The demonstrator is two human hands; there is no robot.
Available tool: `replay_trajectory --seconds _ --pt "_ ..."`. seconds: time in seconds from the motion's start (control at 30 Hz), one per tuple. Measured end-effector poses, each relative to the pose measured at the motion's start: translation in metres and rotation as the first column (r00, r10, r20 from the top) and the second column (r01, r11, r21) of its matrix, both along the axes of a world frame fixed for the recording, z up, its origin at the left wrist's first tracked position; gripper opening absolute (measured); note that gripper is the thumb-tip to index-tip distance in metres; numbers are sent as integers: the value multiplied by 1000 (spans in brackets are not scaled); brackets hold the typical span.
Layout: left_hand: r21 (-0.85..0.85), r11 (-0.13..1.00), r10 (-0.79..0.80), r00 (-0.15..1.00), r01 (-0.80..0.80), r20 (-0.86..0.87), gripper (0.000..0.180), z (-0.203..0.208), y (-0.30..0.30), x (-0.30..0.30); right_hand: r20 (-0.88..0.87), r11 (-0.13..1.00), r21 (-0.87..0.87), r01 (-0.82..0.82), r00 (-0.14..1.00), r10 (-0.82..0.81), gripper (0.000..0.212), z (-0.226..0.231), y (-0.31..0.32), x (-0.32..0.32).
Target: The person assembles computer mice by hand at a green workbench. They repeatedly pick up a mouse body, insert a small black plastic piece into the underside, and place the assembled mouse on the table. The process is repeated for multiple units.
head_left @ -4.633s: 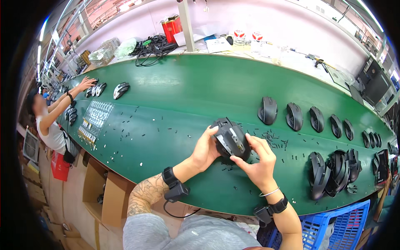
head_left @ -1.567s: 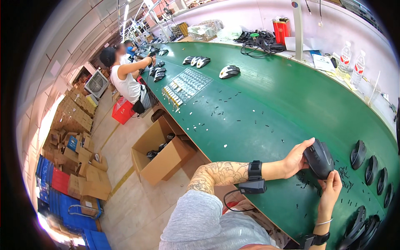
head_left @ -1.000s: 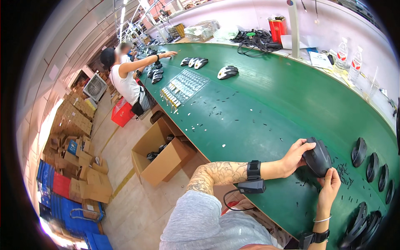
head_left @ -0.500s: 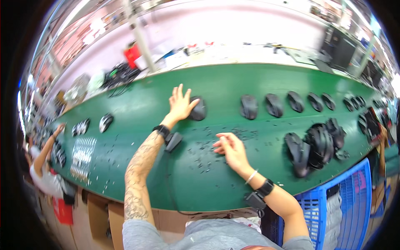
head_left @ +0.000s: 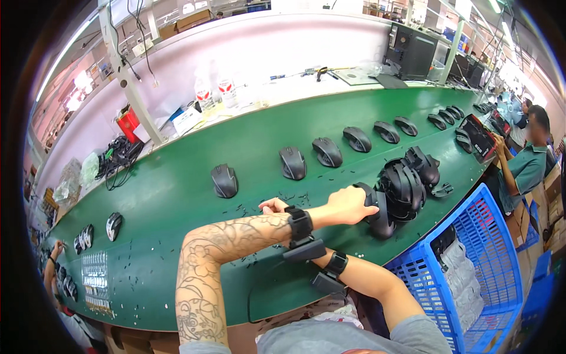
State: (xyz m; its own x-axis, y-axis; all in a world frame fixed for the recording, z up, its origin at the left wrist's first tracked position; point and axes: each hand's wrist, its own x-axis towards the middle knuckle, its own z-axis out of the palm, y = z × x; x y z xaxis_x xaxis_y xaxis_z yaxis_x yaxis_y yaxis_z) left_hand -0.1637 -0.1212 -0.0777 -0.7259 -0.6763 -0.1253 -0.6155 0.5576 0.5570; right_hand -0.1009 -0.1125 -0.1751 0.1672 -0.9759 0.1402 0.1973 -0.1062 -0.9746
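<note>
The left hand [head_left: 346,206] reaches across to the right, its fingers bent and its thumb laid over a black mouse shell [head_left: 382,219] — it has hold of the shell at the near left side of a heap of black shells [head_left: 404,189]. The right hand [head_left: 273,206] is mostly hidden behind the left forearm; only some bent fingers show, low over the counter [head_left: 259,156], so I cannot tell how far open it is or whether it has anything. Small black pieces [head_left: 290,196] lie scattered near those fingers.

Farther back, black mice [head_left: 293,163] stand spaced in a row running to the right, the leftmost mouse [head_left: 224,181] nearest the right hand's fingers. A blue basket [head_left: 512,259] stands at the counter's near edge on the right — grey packets [head_left: 463,283] are inside it. Beyond, a co-worker [head_left: 525,168] holds a black box [head_left: 479,139].
</note>
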Motion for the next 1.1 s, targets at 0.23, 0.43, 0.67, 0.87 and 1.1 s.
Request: replay_trajectory --seconds 0.23,0.43,0.67,0.87,1.1 --pt "520 850 142 987 -86 -70 39 -14 -11 -16 96 972 -233 -38 993 62 19 -13 -5 7" --pt "668 733 271 956 -126 -116 30 -14 -7 -4 56 998 -6 -66 996 66 21 -8 -5 6" --pt "670 729 580 645 -140 -497 21 29 -7 70 -82 844 -477 243 945 -318 15 -18 -9 2" --pt "530 816 568 144 -231 -811 10 34 -5 188 124 888 -129 440 896 -426 24 22 -8 -19" --pt "426 828 528 250 -365 -811 13 -25 26 230 -279 710 -688 150 848 -450 63 69 36 9"
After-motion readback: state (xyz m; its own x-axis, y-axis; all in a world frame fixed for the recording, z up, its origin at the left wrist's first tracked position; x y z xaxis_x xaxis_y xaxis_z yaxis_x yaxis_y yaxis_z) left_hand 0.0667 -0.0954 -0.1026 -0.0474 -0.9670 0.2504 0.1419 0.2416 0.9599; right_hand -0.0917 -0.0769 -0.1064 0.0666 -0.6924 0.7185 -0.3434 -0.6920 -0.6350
